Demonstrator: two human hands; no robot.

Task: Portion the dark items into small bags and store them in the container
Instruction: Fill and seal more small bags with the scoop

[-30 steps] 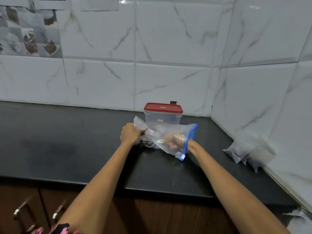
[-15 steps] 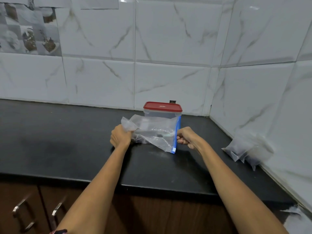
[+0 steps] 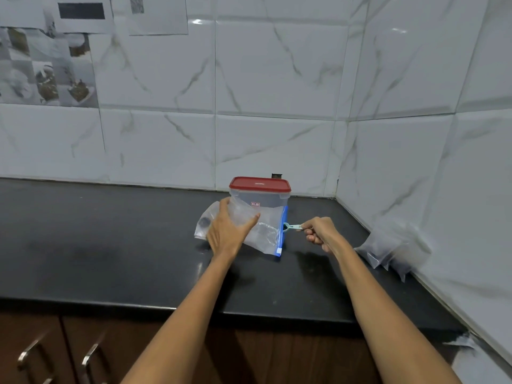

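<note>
left hand (image 3: 225, 231) flat on clear zip bag (image 3: 260, 231) | right hand (image 3: 318, 231) pinches scoop (image 3: 293, 226)

Dim, cool light; glare spots on the wall tiles (image 3: 277, 67); soft overall, edges bowed by the wide lens.

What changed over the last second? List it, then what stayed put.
The right hand came out of the zip bag and now pinches a small light-blue scoop at its blue mouth. The left hand let go of the bunched end and rests on top of the bag. The red-lidded container and the small bags stayed put.
</note>
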